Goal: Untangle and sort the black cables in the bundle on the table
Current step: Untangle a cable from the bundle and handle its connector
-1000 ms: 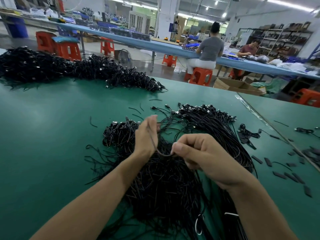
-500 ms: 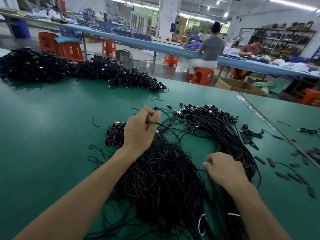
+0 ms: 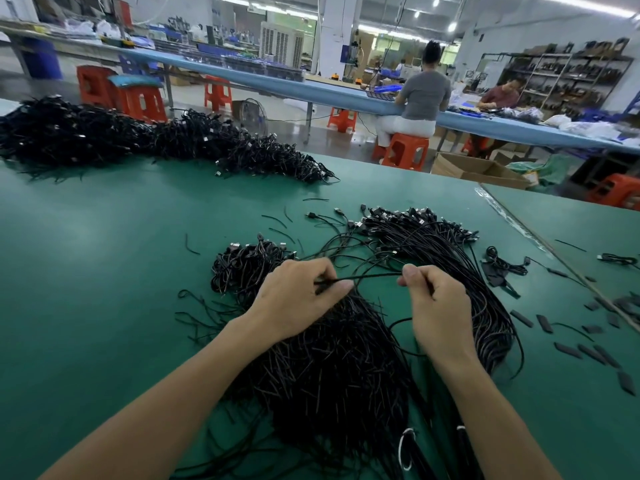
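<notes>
A single black cable (image 3: pixel 367 277), pinched between thumb and fingers of the left hand (image 3: pixel 298 299) and the right hand (image 3: pixel 438 306) above the tangled bundle (image 3: pixel 332 368) on the green table (image 3: pixel 104 271), should be drawn out slowly, so that neighbouring strands are not dragged along.

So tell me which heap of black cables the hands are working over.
The near heap, right under the left hand and right hand. The long heap lies untouched along the table's far edge.
</notes>
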The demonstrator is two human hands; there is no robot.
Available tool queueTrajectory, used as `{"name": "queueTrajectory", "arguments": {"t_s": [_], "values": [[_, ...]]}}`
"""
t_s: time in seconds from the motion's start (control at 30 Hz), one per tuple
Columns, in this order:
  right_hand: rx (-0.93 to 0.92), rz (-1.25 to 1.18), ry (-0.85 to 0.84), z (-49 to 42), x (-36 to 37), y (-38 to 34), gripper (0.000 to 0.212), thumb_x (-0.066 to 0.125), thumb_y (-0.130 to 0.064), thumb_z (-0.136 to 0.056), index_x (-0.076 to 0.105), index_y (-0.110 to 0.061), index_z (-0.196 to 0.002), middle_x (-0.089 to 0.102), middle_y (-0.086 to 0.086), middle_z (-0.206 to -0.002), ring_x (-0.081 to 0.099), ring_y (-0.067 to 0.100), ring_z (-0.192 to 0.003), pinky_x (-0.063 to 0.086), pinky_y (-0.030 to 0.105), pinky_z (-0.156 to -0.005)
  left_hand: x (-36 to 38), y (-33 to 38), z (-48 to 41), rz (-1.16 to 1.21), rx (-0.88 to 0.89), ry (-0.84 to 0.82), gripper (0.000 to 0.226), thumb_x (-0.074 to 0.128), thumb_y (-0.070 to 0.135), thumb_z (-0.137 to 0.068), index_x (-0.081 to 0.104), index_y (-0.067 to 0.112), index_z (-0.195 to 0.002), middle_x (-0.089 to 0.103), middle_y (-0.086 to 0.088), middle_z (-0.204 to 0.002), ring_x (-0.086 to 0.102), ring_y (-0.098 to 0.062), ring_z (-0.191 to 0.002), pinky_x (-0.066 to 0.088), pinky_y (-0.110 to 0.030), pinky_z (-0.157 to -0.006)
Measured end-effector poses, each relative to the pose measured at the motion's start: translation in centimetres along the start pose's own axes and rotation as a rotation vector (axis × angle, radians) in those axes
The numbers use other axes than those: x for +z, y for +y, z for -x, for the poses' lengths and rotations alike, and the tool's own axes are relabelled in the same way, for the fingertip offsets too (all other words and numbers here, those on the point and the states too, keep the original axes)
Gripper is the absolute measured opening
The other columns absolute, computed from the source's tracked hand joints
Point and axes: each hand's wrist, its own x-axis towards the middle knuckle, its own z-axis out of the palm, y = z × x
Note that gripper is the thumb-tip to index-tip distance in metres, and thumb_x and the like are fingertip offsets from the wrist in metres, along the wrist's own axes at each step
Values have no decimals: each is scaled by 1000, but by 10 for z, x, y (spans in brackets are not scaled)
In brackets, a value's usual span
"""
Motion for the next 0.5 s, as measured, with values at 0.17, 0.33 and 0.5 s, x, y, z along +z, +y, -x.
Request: {"name": "queueTrajectory", "arguments": {"t_s": [0.17,0.33,0.5], "values": [[-17,-187,-48,-4,2,-4,30,51,-45,-95,67,-25,-80,46,-9,-52,30,5,-44,25,18,-43,-9,16,9,454,-188,-491,64,40,57,-101,66,13,-63,33,12,-41,29,-7,-37,31,-20,-45],[-64,-298,-208,-7,6,-11,30,57,-48,-87,73,-24,-77,58,25,-71,44,18,-62,37,30,-58,-18,40,16,929,-215,-900,60,33,54,-104,70,13,-79,32,8,-51,24,-9,-45,26,-19,-43],[-74,-348,-293,-3,12,-12,26,60,-43,-88,75,-27,-72,64,-11,-59,49,-3,-53,40,15,-55,-18,51,23,1291,-205,-872,42,38,35,-105,70,14,-88,27,11,-56,23,-5,-49,24,-16,-45]]}}
